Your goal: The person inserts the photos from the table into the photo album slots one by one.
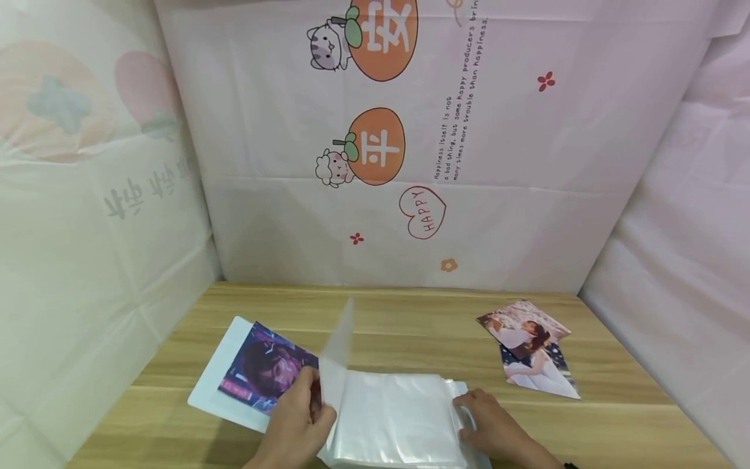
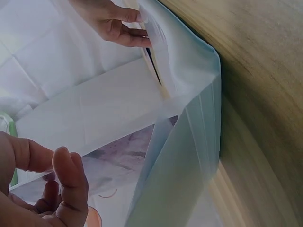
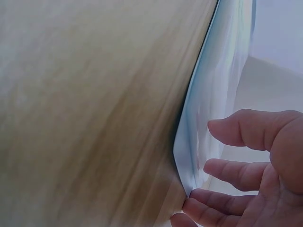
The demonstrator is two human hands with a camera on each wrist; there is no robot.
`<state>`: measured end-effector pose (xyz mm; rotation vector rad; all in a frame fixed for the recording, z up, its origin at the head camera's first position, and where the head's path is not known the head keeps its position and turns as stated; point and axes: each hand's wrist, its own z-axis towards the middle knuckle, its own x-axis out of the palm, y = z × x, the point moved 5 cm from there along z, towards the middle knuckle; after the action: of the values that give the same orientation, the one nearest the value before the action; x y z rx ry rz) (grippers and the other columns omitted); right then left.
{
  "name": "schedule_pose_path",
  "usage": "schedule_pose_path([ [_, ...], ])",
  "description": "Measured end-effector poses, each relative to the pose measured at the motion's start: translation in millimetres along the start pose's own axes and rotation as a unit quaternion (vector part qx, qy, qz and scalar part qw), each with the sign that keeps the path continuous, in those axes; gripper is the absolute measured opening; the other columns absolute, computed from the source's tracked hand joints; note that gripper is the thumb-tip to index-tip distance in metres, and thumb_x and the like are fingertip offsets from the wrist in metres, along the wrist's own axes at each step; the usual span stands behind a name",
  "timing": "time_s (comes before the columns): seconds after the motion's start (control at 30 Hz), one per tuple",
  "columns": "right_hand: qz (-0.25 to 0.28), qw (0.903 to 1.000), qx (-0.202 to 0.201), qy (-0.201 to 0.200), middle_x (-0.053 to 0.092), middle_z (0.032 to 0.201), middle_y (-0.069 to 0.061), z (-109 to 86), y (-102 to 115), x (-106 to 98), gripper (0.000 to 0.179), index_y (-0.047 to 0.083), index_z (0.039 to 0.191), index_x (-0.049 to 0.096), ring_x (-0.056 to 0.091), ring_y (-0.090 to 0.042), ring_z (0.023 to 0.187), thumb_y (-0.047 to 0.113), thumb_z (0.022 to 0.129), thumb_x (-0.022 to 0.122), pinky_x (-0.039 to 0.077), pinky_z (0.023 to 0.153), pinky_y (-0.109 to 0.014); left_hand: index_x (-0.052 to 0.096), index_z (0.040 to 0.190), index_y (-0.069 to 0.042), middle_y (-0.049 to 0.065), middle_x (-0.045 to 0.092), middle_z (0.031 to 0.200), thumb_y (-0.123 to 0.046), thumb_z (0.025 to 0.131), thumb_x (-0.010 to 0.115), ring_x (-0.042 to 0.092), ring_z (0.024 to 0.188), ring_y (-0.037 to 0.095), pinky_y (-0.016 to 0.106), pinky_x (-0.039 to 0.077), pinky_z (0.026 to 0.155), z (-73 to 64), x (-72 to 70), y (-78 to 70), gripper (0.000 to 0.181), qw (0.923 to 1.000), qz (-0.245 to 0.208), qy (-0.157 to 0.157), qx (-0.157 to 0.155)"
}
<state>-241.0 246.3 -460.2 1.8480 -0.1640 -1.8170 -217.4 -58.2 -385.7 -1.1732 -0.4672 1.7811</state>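
Note:
A photo album with clear sleeves (image 1: 398,417) lies spread on the table in front of me. My left hand (image 1: 299,413) pinches a translucent page (image 1: 335,371) between thumb and fingers, and that page stands raised near the middle. Beside this hand, a purple photo of a face (image 1: 263,365) rests over the pale left cover (image 1: 213,378). In the left wrist view, a pinkish picture (image 2: 123,146) shows through the sheet at the left fingers (image 2: 66,165). My right hand (image 1: 489,420) rests at the album's right edge, its fingertips (image 3: 215,127) touching the sleeves and cover edge.
Two overlapping photos, one with pink blossoms (image 1: 530,326) and one darker (image 1: 545,371), lie at the right of the wooden table (image 1: 410,332). Printed white cloth (image 1: 498,228) walls the table at the back and both sides.

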Motion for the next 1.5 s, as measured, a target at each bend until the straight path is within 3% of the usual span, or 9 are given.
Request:
schedule_pose_path([
  [0.27,-0.003,1.0,-0.004,-0.003,0.055,0.103,-0.013,0.1,1,0,0.04,0.001,0.105,0.061,0.052,-0.033,0.094,0.01,0.069,0.077,0.044,0.082,-0.052,0.048,0.1,-0.005,-0.003,0.049,0.072,-0.003,0.077,0.057,0.046,0.061,0.01,0.023,0.042,0.052,0.2,-17.6,9.1,0.025,0.9954,-0.03,0.0,-0.091],
  [0.53,0.0,1.0,0.001,-0.001,0.056,0.103,-0.014,0.3,2,0,0.039,0.0,0.104,0.062,0.052,-0.034,0.096,0.009,0.069,0.077,0.043,0.083,-0.053,0.043,0.111,-0.003,0.006,0.053,0.074,-0.002,0.081,0.058,0.052,0.056,0.017,0.028,0.048,0.045,3.8,-37.4,14.9,0.033,0.9856,-0.081,-0.017,-0.148],
  [0.77,0.004,1.0,0.008,0.004,0.056,0.104,-0.014,-0.4,2,-1,0.039,-0.001,0.105,0.062,0.051,-0.035,0.097,0.009,0.07,0.077,0.042,0.084,-0.054,0.04,0.115,-0.001,0.01,0.052,0.079,0.0,0.081,0.058,0.052,0.062,0.019,0.029,0.05,0.048,3.8,-45.2,23.7,0.038,0.9778,-0.102,-0.014,-0.183],
  [0.97,0.001,1.0,0.009,0.002,0.056,0.103,-0.013,-0.3,3,-1,0.039,-0.001,0.105,0.062,0.051,-0.034,0.096,0.009,0.07,0.076,0.042,0.084,-0.053,0.035,0.12,0.001,0.01,0.054,0.08,0.001,0.077,0.062,0.052,0.06,0.019,0.029,0.049,0.047,3.1,-53.8,29.4,0.051,0.9771,-0.077,-0.028,-0.197],
  [1.23,-0.001,1.0,0.005,0.004,0.056,0.102,-0.012,0.4,3,-1,0.038,-0.001,0.104,0.062,0.052,-0.033,0.095,0.008,0.07,0.076,0.043,0.083,-0.053,0.021,0.13,0.002,0.012,0.054,0.077,-0.003,0.074,0.066,0.056,0.055,0.019,0.03,0.047,0.048,-0.8,-69.8,39.6,0.072,0.9696,-0.019,-0.028,-0.242],
  [1.4,-0.002,1.0,0.0,0.001,0.056,0.102,-0.012,-0.4,4,-1,0.038,-0.001,0.104,0.062,0.051,-0.033,0.095,0.009,0.07,0.076,0.043,0.083,-0.053,0.022,0.131,0.0,0.011,0.055,0.076,-0.006,0.078,0.063,0.056,0.055,0.02,0.03,0.046,0.049,-1.8,-77.8,48.5,0.068,0.967,-0.012,-0.02,-0.254],
  [1.5,-0.006,1.0,-0.005,-0.003,0.055,0.102,-0.012,-0.7,4,-1,0.039,0.0,0.104,0.062,0.051,-0.033,0.095,0.009,0.069,0.076,0.043,0.082,-0.052,0.024,0.132,0.001,0.015,0.056,0.085,-0.006,0.081,0.062,0.057,0.056,0.021,0.03,0.048,0.05,-2.3,-82.7,54.3,0.064,0.9678,-0.022,-0.018,-0.25],
])
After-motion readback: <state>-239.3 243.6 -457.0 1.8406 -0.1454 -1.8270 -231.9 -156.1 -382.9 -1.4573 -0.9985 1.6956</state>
